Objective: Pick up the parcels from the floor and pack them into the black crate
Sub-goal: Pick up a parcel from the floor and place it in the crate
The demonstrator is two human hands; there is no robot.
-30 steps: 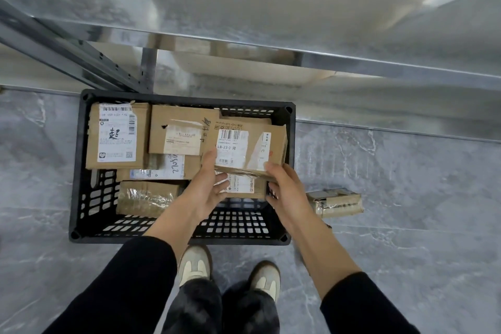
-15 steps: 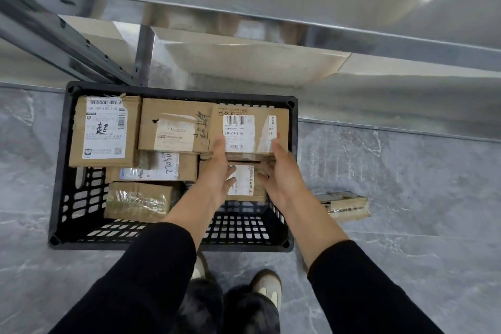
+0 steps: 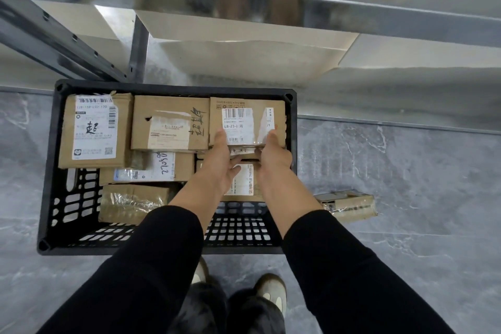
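Moved from above the black slatted plastic crate [image 3: 47, 206] into its far right corner, brown labelled cardboard parcel [image 3: 247, 123], near edge gripped by left hand [image 3: 220, 164] and right hand [image 3: 274, 156]; taped parcel [image 3: 348, 205] right of crate.

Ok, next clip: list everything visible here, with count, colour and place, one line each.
black crate: one, black, on the floor under the shelf edge.
parcels in crate: six visible, brown cardboard, mostly along the far side; the far-right one is held by both hands.
taped parcel: one, brown, on the floor right of the crate.
shelving rack: one, grey metal, above the crate.
floor: grey marbled tile.
shoes: two, beige and dark, near the crate's close wall.
left hand: one, on the held parcel's left edge.
right hand: one, on its right edge.
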